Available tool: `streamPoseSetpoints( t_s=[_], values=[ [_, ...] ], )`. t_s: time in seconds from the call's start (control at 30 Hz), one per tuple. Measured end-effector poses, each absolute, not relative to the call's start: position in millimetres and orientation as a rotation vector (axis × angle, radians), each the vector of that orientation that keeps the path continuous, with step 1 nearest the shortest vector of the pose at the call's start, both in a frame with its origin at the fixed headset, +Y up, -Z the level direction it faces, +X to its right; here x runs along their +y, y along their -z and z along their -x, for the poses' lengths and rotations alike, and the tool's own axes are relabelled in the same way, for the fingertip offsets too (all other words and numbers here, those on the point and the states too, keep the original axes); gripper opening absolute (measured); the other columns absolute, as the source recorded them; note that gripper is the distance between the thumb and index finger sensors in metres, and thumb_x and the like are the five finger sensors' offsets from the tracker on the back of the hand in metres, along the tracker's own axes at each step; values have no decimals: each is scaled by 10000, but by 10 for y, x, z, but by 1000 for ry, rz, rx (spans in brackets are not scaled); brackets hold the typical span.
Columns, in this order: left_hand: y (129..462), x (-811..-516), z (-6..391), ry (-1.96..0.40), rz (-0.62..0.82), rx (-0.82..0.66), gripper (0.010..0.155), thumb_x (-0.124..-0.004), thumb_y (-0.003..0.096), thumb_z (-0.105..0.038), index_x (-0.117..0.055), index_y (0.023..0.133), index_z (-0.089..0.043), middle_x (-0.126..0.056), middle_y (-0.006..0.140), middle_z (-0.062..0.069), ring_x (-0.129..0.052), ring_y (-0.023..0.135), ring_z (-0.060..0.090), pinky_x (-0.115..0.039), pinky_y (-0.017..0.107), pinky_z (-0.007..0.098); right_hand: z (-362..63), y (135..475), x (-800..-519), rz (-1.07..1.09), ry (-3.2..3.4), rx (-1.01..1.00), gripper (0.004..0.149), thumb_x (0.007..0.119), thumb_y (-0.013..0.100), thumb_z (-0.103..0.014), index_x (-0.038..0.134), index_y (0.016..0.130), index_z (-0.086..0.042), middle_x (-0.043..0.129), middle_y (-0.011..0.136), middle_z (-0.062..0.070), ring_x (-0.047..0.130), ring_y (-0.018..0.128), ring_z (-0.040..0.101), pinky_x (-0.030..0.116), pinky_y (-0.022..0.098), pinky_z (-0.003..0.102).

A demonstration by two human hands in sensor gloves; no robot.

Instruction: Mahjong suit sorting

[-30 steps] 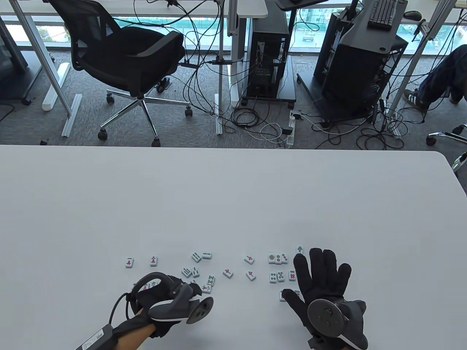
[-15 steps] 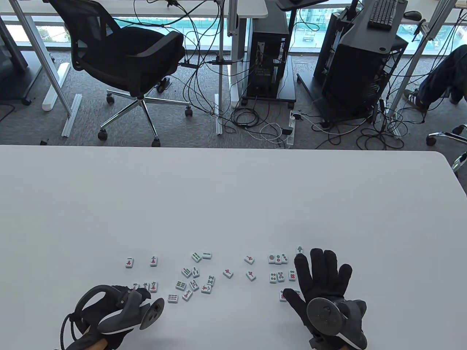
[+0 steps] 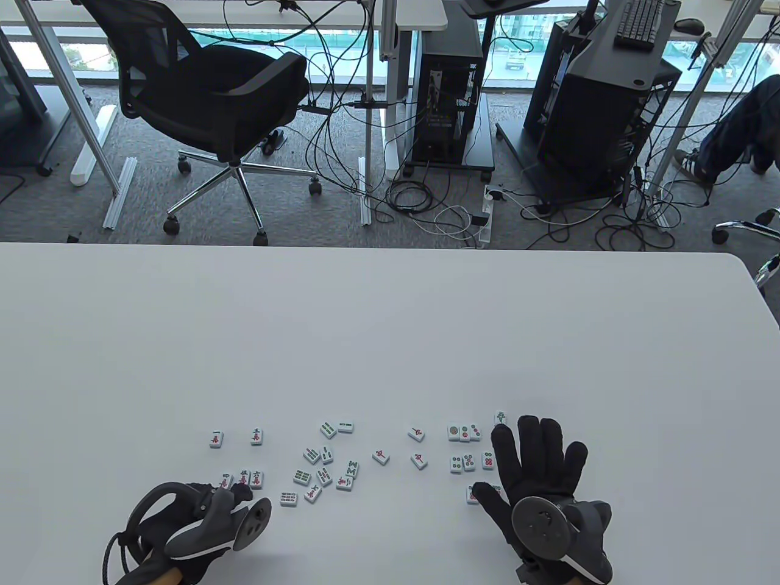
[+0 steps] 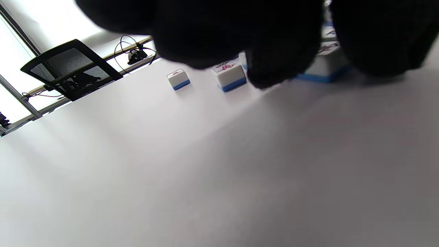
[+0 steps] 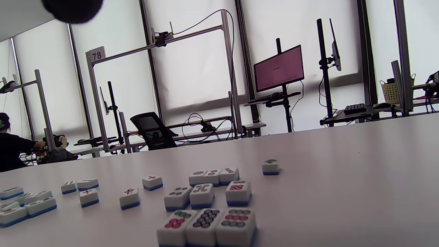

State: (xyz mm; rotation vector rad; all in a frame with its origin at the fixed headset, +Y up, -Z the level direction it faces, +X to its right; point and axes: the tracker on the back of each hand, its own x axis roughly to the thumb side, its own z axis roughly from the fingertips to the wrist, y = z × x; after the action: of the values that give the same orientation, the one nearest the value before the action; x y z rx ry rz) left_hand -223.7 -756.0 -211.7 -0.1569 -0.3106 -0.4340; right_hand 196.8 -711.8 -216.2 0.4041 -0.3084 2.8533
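Note:
White mahjong tiles lie face up on the white table (image 3: 390,341). Red character tiles lie at the left (image 3: 256,436), with a row of three (image 3: 244,477) nearer me. Green bamboo tiles (image 3: 326,454) cluster in the middle. Dot tiles (image 3: 464,432) stand in rows at the right and also show in the right wrist view (image 5: 205,219). My left hand (image 3: 234,492) is curled at the left end of the row of three. In the left wrist view its fingers (image 4: 274,65) flank a character tile (image 4: 325,65) resting on the table. My right hand (image 3: 518,469) lies flat with fingers spread, beside the dot tiles.
Three more character tiles (image 3: 416,433) lie between the bamboo and dot groups. A single tile (image 3: 500,417) sits just beyond my right index finger. The far half of the table is bare. An office chair (image 3: 207,103) and computer carts stand beyond the far edge.
My left hand has moved left from the bamboo cluster to the row of three character tiles, uncovering several bamboo tiles, then held almost still. My right hand has not moved.

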Motion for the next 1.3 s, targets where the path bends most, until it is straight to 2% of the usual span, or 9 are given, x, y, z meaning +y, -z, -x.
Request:
streamPoseSetpoints(
  t_s=[0.2, 0.37, 0.6, 0.83, 0.93, 1.07, 1.13, 1.23, 1.3],
  values=[
    [2099, -7323, 2073, 378, 84, -361, 615, -858, 292, -601, -843, 821, -288, -953, 379, -242, -965, 179, 41, -864, 272, 292, -1976, 2166, -7116, -399, -2850, -309, 789, 556, 492, -600, 120, 1076, -296, 46, 1142, 144, 9, 1017, 449, 103, 675, 750],
    [2191, -7215, 1728, 422, -66, -441, 554, -839, 304, -602, -880, 751, -276, -949, 337, -243, -952, 140, 44, -859, 244, 292, -1972, 2165, -7113, -402, -2848, -308, 790, 556, 492, -601, 120, 1076, -296, 44, 1142, 145, 9, 1016, 449, 103, 675, 749],
    [2534, -7433, 1386, 518, -97, -438, 520, -819, 300, -627, -923, 640, -247, -920, 230, -234, -897, 45, 54, -835, 166, 296, -1940, 2142, -7094, -430, -2837, -317, 789, 556, 493, -600, 121, 1077, -297, 42, 1143, 143, 7, 1017, 449, 101, 676, 750],
    [2393, -7547, 1232, 569, -104, -528, 477, -835, 296, -607, -928, 603, -255, -901, 197, -239, -879, 26, 51, -832, 152, 290, -1939, 2145, -7092, -440, -2825, -307, 788, 559, 494, -600, 123, 1079, -301, 38, 1145, 138, 0, 1020, 444, 93, 680, 747],
    [2282, -7530, 1171, 526, -35, -573, 486, -842, 293, -607, -924, 619, -257, -904, 208, -239, -883, 31, 49, -834, 159, 289, -1919, 2138, -7092, -452, -2825, -306, 788, 560, 493, -600, 123, 1079, -305, 38, 1146, 134, -1, 1021, 442, 91, 682, 746],
    [2202, -7479, 1156, 470, -35, -642, 547, -866, 282, -587, -887, 739, -287, -910, 235, -248, -899, 57, 43, -843, 183, 284, -1913, 2128, -7085, -456, -2822, -313, 789, 560, 492, -601, 122, 1078, -306, 37, 1146, 136, -1, 1022, 441, 92, 682, 746],
    [2190, -7474, 1150, 465, 23, -651, 594, -877, 276, -586, -855, 799, -304, -913, 252, -247, -904, 69, 40, -846, 192, 283, -1916, 2126, -7083, -457, -2819, -321, 789, 559, 493, -601, 119, 1077, -304, 37, 1145, 137, 0, 1021, 442, 93, 681, 746],
    [2179, -7533, 1122, 517, 87, -649, 636, -876, 271, -599, -836, 830, -300, -917, 276, -241, -908, 84, 38, -845, 200, 284, -1910, 2127, -7086, -462, -2821, -320, 790, 558, 493, -601, 117, 1078, -305, 38, 1146, 137, 2, 1021, 442, 94, 681, 746],
    [2166, -7591, 1092, 562, 78, -666, 632, -869, 277, -601, -838, 828, -293, -914, 272, -254, -907, 81, 38, -845, 197, 283, -1901, 2125, -7088, -467, -2826, -319, 789, 558, 493, -602, 118, 1077, -306, 39, 1146, 136, 1, 1021, 442, 94, 681, 746]
  ],
)
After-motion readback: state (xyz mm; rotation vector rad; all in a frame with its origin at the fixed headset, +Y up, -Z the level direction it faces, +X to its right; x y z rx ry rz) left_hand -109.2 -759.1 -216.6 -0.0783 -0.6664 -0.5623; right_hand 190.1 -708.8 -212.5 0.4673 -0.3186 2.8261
